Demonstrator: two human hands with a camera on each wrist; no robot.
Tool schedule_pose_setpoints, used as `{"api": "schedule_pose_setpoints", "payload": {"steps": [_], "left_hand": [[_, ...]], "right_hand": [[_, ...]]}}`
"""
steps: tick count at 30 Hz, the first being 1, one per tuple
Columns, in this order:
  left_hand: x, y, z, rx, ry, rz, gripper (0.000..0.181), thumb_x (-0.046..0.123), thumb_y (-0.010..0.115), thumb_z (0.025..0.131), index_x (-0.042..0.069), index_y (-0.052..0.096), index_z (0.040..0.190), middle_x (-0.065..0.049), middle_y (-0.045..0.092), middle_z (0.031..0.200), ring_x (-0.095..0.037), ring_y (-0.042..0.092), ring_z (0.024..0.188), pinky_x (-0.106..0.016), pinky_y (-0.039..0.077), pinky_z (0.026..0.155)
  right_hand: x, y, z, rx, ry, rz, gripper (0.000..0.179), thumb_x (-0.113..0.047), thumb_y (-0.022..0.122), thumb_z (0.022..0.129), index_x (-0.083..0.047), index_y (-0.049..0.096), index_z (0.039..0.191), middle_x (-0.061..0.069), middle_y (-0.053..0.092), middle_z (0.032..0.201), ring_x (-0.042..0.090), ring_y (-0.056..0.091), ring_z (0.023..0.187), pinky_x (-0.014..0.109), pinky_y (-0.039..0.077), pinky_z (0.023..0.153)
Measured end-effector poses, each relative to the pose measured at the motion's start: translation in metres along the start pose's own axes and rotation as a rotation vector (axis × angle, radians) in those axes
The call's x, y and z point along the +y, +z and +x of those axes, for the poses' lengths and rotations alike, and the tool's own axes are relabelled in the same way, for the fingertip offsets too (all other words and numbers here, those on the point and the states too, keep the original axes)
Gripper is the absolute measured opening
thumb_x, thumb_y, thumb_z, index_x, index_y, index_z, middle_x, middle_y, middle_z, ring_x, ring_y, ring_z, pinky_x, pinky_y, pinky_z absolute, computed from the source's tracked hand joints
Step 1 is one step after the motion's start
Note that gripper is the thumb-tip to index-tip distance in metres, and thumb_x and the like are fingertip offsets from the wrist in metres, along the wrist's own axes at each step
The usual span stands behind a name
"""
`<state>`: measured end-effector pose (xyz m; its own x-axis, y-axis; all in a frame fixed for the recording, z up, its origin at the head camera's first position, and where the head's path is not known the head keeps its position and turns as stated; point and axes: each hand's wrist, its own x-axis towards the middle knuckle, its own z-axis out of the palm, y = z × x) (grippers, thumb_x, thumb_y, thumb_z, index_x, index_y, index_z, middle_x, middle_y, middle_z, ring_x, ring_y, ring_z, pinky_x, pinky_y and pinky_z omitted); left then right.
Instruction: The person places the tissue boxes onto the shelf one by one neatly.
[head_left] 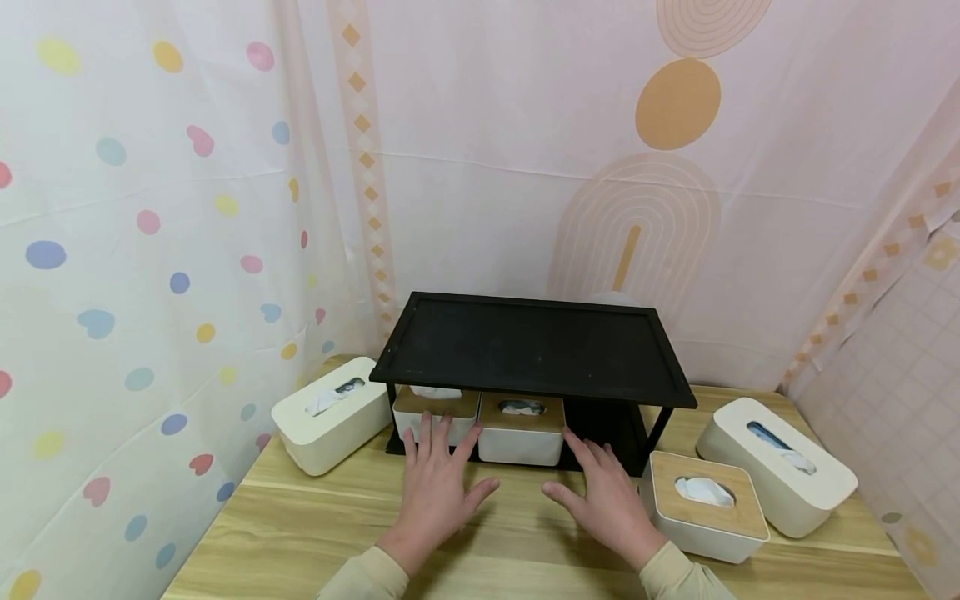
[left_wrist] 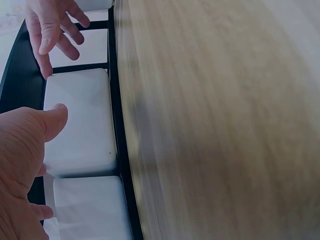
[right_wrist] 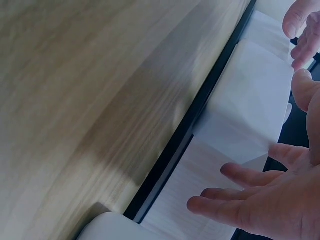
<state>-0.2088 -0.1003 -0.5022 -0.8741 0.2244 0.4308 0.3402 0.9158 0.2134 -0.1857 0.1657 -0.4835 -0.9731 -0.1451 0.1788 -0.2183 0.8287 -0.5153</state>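
Observation:
Two square tissue boxes with wooden lids sit side by side on the lower level of a black two-tier rack (head_left: 532,346). My left hand (head_left: 435,492) spreads its fingers before the left tissue box (head_left: 402,423), its index fingertip by the seam between both boxes. The middle tissue box (head_left: 519,448) lies between my hands, its front white and tissue showing in its oval slot. My right hand (head_left: 611,504) is spread too, its index fingertip right at that box's front right corner. In the right wrist view, the right fingers (right_wrist: 220,207) are straight and hold nothing.
A third wooden-lidded tissue box (head_left: 708,525) stands on the table (head_left: 517,550), right of my right hand. Behind it is a long cream tissue box (head_left: 813,483). Another long cream box (head_left: 330,425) stands left of the rack. Patterned curtains (head_left: 480,167) hang behind.

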Motion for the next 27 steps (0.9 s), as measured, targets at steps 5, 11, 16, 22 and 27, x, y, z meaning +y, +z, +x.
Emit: {"api": "schedule_pose_setpoints", "payload": {"steps": [5, 11, 16, 22, 27], "left_hand": [[-0.001, 0.0017, 0.0, 0.005, 0.002, -0.007, 0.078, 0.058, 0.083, 0.087, 0.021, 0.059, 0.152, -0.029, 0.045, 0.158, -0.058, 0.029, 0.155, -0.08, 0.024, 0.121], [-0.0019, 0.0033, 0.0002, 0.014, 0.007, -0.011, 0.079, 0.058, 0.083, 0.087, 0.022, 0.058, 0.152, -0.028, 0.045, 0.158, -0.058, 0.029, 0.156, -0.08, 0.024, 0.121], [-0.0018, 0.0034, 0.0005, 0.013, 0.004, -0.014, 0.079, 0.058, 0.083, 0.086, 0.022, 0.058, 0.152, -0.028, 0.045, 0.158, -0.058, 0.029, 0.156, -0.08, 0.024, 0.122], [-0.0015, 0.0029, 0.001, 0.011, 0.001, -0.018, 0.079, 0.057, 0.084, 0.086, 0.022, 0.058, 0.152, -0.028, 0.044, 0.159, -0.057, 0.028, 0.156, -0.08, 0.024, 0.121], [-0.0018, 0.0028, 0.0013, 0.014, 0.002, -0.013, 0.079, 0.057, 0.085, 0.085, 0.023, 0.058, 0.152, -0.027, 0.044, 0.159, -0.057, 0.028, 0.156, -0.08, 0.024, 0.121]], "right_hand": [[0.0001, 0.0003, 0.0, 0.0, 0.001, -0.001, 0.084, -0.051, 0.078, 0.095, -0.016, 0.044, 0.164, 0.034, 0.054, 0.153, 0.065, 0.046, 0.141, 0.076, 0.044, 0.11], [0.0005, 0.0003, -0.0002, -0.005, 0.006, 0.0, 0.084, -0.051, 0.078, 0.095, -0.016, 0.044, 0.164, 0.034, 0.054, 0.154, 0.065, 0.046, 0.142, 0.077, 0.044, 0.11], [0.0011, 0.0008, 0.0, -0.001, 0.0, 0.0, 0.084, -0.05, 0.079, 0.095, -0.016, 0.044, 0.164, 0.034, 0.054, 0.154, 0.065, 0.046, 0.141, 0.077, 0.044, 0.11], [0.0025, 0.0026, 0.0003, 0.008, -0.013, -0.004, 0.085, -0.051, 0.078, 0.095, -0.017, 0.043, 0.165, 0.034, 0.055, 0.153, 0.066, 0.047, 0.14, 0.076, 0.045, 0.109], [0.0034, 0.0046, 0.0009, 0.012, -0.019, -0.012, 0.085, -0.05, 0.079, 0.095, -0.017, 0.043, 0.165, 0.033, 0.055, 0.152, 0.065, 0.047, 0.14, 0.075, 0.046, 0.109]]}}
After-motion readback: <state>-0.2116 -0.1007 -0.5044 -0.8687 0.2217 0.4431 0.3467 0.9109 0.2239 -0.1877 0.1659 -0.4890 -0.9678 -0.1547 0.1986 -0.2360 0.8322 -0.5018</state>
